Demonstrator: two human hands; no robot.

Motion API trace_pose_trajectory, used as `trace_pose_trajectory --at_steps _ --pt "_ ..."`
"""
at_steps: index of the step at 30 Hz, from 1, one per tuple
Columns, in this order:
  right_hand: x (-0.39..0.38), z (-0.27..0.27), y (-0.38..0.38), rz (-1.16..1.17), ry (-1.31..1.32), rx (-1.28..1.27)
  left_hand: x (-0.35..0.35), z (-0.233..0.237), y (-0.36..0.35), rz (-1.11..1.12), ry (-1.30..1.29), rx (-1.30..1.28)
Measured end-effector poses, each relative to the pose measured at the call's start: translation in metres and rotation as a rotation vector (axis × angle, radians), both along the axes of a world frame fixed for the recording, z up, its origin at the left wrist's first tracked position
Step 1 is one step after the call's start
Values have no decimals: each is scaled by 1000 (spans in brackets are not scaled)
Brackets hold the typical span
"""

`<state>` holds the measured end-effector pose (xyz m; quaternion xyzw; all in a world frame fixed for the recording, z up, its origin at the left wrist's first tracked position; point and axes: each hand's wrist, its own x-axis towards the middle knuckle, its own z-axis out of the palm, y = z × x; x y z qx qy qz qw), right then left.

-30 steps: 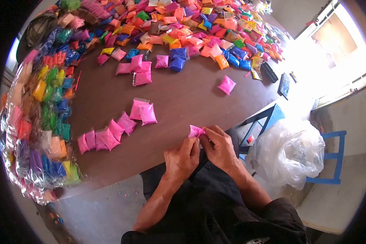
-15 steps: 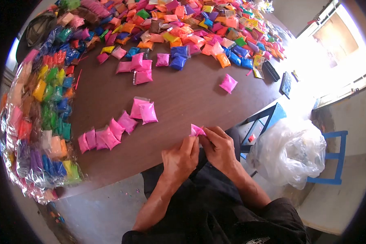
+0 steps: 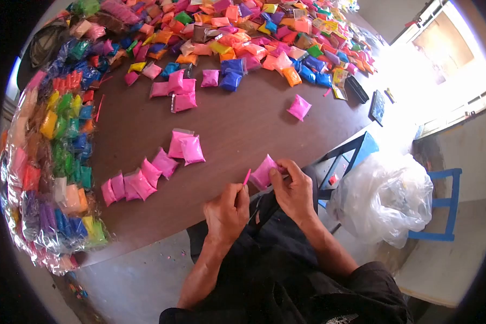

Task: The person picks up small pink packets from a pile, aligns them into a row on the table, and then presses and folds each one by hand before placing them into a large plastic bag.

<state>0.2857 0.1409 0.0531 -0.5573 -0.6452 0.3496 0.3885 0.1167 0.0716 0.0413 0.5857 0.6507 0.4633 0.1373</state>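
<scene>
Over the table's near edge, my right hand [image 3: 295,193] pinches a small pink plastic packet [image 3: 263,171] by its right side. My left hand [image 3: 224,214] is closed on a thin pink stick [image 3: 247,176], whose tip points up beside the packet without seeming to touch it. To the left, a row of pink packets [image 3: 142,184] leans together on the table. Behind it lie two overlapping pink packets [image 3: 192,149]. A lone pink packet [image 3: 299,108] rests farther back on the right.
A heap of colourful packets [image 3: 243,43] covers the far side of the brown table [image 3: 232,124]. Bundled packets in clear bags [image 3: 65,156] line the left edge. A black case [image 3: 356,89] and a phone [image 3: 377,107] lie right, above a plastic bag [image 3: 383,197] on a blue chair [image 3: 445,205].
My hands have moved apart. The packet now shows its full face in my right hand, while the pink stick has come into view in my left.
</scene>
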Motion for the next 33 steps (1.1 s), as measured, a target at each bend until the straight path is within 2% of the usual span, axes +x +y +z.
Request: trace_pose_trajectory --at_steps 3,6,9,13,17,19,24,28,33 --pt "1 -1 -3 -8 -111 86 11 3 0 -18 -26 18" --pt "4 -5 -10 -44 -116 83 20 5 1 -37 -14 4" --pt "8 -6 -19 -19 -152 -14 25 -5 0 -38 73 20" --pt "7 -22 -22 -58 15 -74 21 -7 1 -35 181 -55" --pt "5 -33 -30 -67 149 -288 3 -8 7 36 368 -84" --pt "1 -26 -33 -82 231 -350 -2 -2 9 50 301 -114" --pt "-8 -33 -43 -132 286 -341 11 15 6 -59 296 -12" --pt "-8 -49 -46 -123 256 -228 4 8 14 -94 321 -194" --pt "-11 -48 -47 -130 300 -239 -12 12 22 -83 326 -214"
